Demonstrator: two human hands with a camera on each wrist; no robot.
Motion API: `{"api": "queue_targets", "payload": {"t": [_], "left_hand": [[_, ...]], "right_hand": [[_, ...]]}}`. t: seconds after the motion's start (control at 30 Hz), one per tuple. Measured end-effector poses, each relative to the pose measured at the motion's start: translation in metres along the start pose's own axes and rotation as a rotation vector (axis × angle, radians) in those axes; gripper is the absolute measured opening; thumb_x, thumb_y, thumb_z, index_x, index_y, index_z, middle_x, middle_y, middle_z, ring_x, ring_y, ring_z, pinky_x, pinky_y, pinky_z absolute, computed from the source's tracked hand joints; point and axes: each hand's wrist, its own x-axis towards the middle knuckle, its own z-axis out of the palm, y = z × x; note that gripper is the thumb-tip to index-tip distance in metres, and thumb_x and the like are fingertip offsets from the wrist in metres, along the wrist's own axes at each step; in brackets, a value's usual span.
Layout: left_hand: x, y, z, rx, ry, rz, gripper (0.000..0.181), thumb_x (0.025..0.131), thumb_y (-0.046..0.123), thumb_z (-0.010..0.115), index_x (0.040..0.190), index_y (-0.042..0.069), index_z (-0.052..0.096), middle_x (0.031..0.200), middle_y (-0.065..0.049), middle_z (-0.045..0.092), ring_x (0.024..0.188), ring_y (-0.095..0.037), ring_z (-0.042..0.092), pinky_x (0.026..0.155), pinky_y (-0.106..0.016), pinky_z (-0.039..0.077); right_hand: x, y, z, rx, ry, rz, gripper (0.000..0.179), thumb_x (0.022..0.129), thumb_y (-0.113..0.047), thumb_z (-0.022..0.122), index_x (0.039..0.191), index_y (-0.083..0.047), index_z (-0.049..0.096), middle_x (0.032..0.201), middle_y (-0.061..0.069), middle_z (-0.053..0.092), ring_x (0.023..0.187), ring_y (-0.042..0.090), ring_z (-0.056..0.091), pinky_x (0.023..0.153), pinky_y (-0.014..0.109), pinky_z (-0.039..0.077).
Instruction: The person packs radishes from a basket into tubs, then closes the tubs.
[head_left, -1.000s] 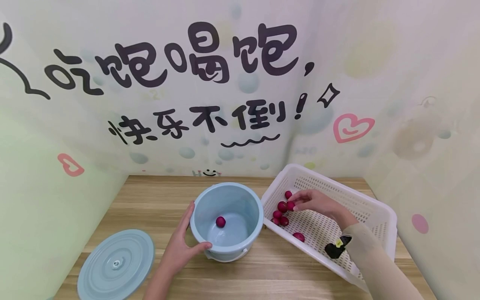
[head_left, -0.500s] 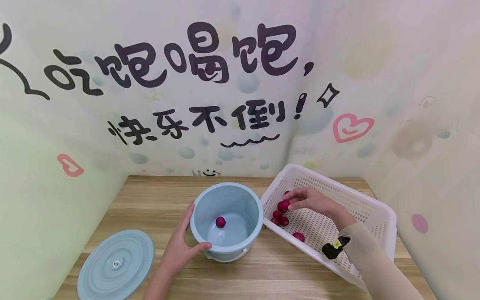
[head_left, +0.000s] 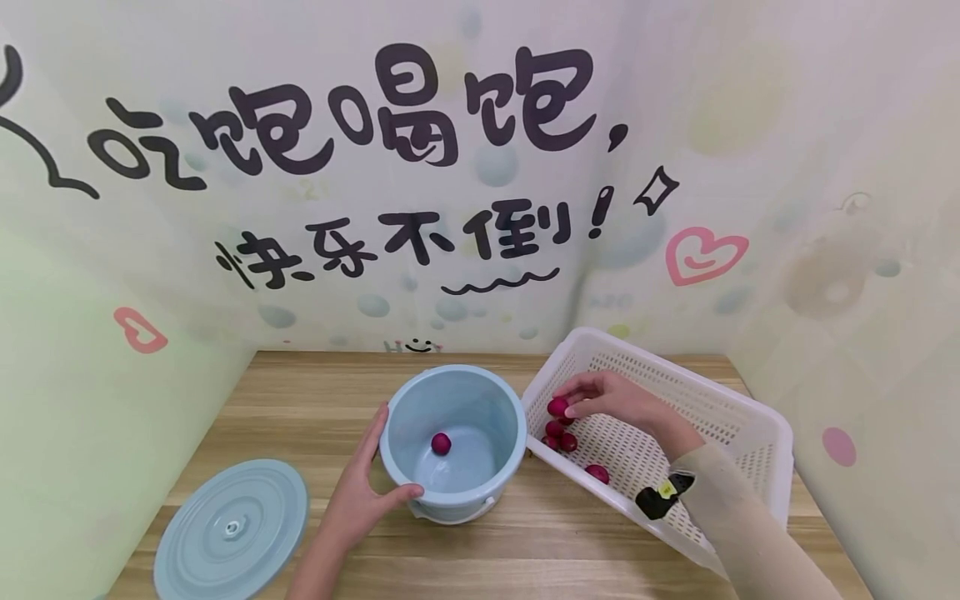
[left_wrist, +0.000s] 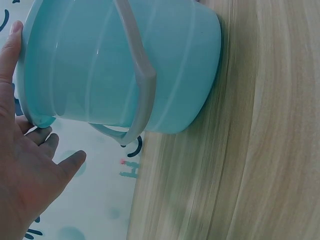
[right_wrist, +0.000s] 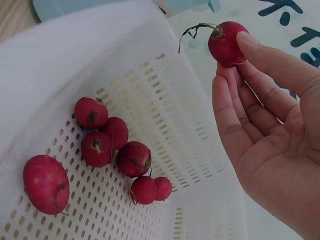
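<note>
My right hand [head_left: 617, 398] pinches a small red radish [right_wrist: 229, 44] between thumb and fingertips, raised over the far left corner of the white plastic basket [head_left: 738, 403]. A thin dark root trails from it in the right wrist view. Under it, several more radishes [right_wrist: 97, 149] lie on the basket's perforated floor, with a larger oval radish [right_wrist: 46, 184] apart from them. With thumb and fingers spread along the rim, my left hand [head_left: 358, 498] rests on the left side of the light blue bucket [head_left: 448, 498]. One radish [head_left: 441, 444] sits on the bucket's floor.
A round blue lid [head_left: 232, 527] lies on the wooden table [head_left: 540, 550], left of the left hand. The bucket and the basket's left corner are side by side. Behind the table hangs a printed backdrop [head_left: 480, 208].
The right hand has lifted a radish and moved it slightly left and up above the others. The left hand and bucket stay where they were.
</note>
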Motion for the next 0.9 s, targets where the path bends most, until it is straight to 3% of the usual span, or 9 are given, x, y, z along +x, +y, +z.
{"api": "queue_targets", "payload": {"t": [0.27, 0.5, 0.9], "left_hand": [[0.0, 0.001, 0.0, 0.002, -0.001, -0.004, 0.116, 0.072, 0.025, 0.09, 0.161, 0.025, 0.015, 0.168, -0.009, 0.018, 0.151, -0.037, 0.028, 0.118, -0.054, 0.031], [0.0, 0.002, 0.0, 0.002, 0.0, -0.001, 0.115, 0.072, 0.024, 0.09, 0.161, 0.017, 0.017, 0.168, -0.009, 0.019, 0.151, -0.037, 0.028, 0.118, -0.054, 0.031], [0.0, 0.001, 0.0, -0.016, -0.004, -0.011, 0.116, 0.072, 0.023, 0.09, 0.161, 0.019, 0.017, 0.168, -0.009, 0.018, 0.151, -0.038, 0.027, 0.119, -0.057, 0.03]], "right_hand": [[0.004, -0.007, 0.004, 0.041, -0.013, -0.021, 0.036, 0.091, -0.018, 0.072, 0.122, 0.0, 0.067, 0.114, 0.016, 0.072, 0.096, 0.01, 0.068, 0.086, 0.026, 0.06], [0.007, -0.015, 0.007, 0.014, -0.003, -0.024, 0.035, 0.092, -0.02, 0.072, 0.122, -0.003, 0.068, 0.113, 0.013, 0.072, 0.093, 0.012, 0.066, 0.082, 0.026, 0.058], [0.015, -0.031, 0.017, 0.068, -0.048, -0.112, 0.034, 0.091, -0.014, 0.072, 0.122, 0.0, 0.067, 0.114, 0.019, 0.073, 0.095, 0.007, 0.07, 0.084, 0.019, 0.057]]}}
